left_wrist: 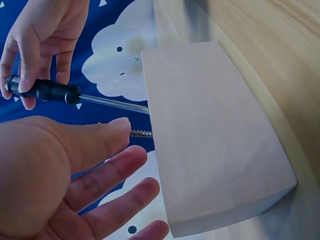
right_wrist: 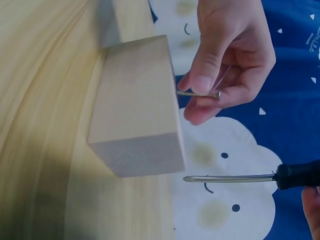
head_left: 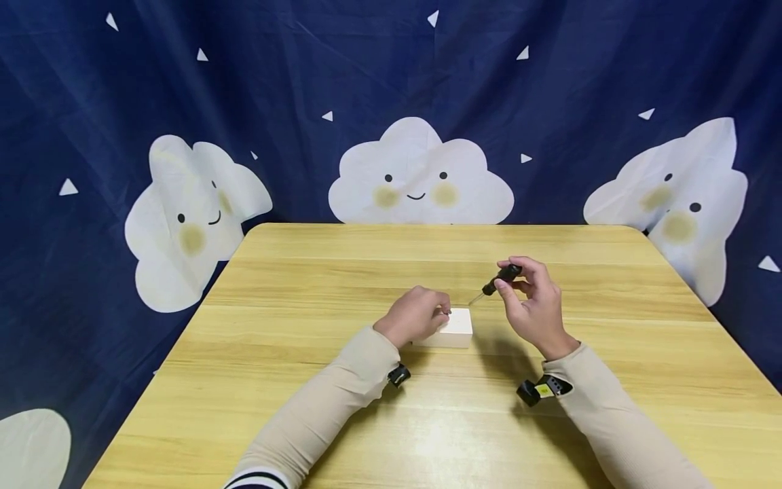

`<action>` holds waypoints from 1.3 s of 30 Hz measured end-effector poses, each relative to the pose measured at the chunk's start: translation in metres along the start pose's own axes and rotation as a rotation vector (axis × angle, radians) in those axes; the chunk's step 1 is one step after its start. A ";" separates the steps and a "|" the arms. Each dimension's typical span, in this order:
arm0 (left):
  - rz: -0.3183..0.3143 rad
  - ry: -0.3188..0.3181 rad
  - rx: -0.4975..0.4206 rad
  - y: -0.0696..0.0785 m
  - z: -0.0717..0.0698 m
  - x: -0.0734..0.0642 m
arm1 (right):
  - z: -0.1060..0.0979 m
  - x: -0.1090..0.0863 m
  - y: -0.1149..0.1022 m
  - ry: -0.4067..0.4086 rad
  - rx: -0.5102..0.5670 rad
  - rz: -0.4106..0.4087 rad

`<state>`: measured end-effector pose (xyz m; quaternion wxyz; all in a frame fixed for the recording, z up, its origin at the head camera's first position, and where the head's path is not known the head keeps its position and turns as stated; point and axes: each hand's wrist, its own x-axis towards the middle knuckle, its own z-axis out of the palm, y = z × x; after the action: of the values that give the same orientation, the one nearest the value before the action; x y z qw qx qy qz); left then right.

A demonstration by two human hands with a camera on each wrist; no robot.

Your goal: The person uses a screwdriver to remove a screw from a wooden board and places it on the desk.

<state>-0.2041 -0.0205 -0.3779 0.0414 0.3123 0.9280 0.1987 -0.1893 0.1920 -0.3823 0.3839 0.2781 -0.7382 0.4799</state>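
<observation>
A pale wooden block [head_left: 459, 322] lies on the table, partly behind my left hand [head_left: 418, 314]. Between thumb and finger that hand pinches a metal screw [right_wrist: 200, 94], its threaded tip [left_wrist: 142, 134] at the block's top face; whether it touches the wood I cannot tell. To the right, my right hand [head_left: 535, 305] grips a screwdriver [head_left: 502, 279] by its black handle. The metal shaft [right_wrist: 230, 178] slants down to the left, its tip near the block's far right corner in the head view and apart from the screw.
The block rests on a light wood-grain table [head_left: 293, 401]. Behind it hangs a dark blue curtain [head_left: 293, 81] with white clouds and small triangles. A strapped-on black camera [head_left: 400, 375] sits at the left wrist, another camera [head_left: 529, 392] at the right.
</observation>
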 end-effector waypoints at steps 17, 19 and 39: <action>-0.005 0.164 -0.062 -0.031 -0.009 -0.017 | 0.002 -0.013 0.016 -0.052 -0.047 0.014; -0.014 0.177 -0.055 -0.039 -0.010 -0.022 | 0.003 -0.015 0.019 -0.059 -0.067 0.002; -0.135 0.109 0.036 -0.076 -0.001 -0.048 | -0.006 -0.029 0.028 -0.300 -0.184 -0.154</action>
<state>-0.2084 -0.1051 -0.4090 -0.0016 0.2383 0.9513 0.1957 -0.1931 0.2096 -0.4188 0.3290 0.3659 -0.8044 0.3327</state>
